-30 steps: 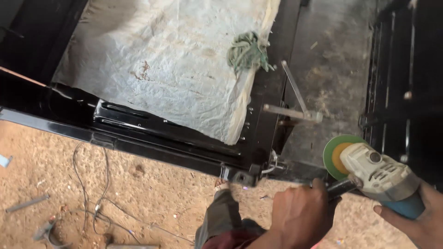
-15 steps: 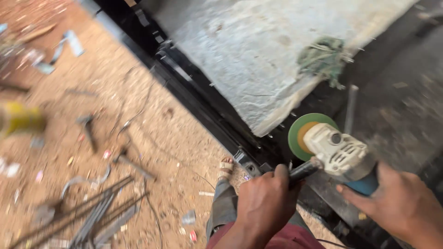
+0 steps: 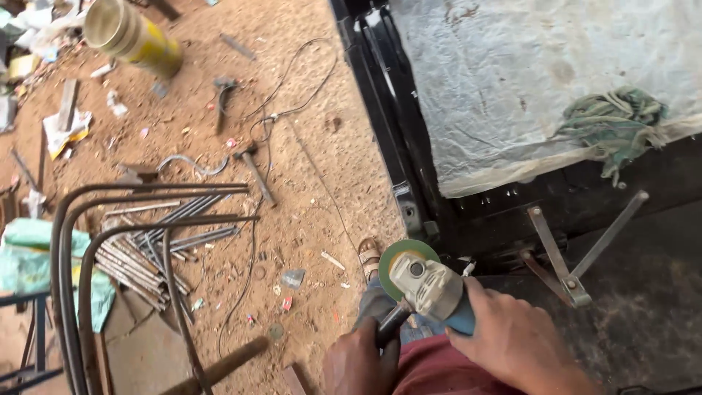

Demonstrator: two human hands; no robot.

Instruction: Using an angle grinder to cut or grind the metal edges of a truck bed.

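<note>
Angle grinder (image 3: 428, 287) sat at 6 o'clock, over your knee | left hand (image 3: 362, 363) gripped side handle, right hand (image 3: 512, 340) wrapped body | judged heavy, rigid; keep clear of green disc (image 3: 398, 256).

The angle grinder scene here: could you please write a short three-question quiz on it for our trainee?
1. True or false: the left hand grips the side handle of the angle grinder.
2. Which hand rests on the grinder's body: A) the right hand, B) neither hand?
3. What lies on the pale sheet near its lower right edge?

Key:
1. True; the fist closes round the dark handle.
2. A.
3. A green rag.
</note>
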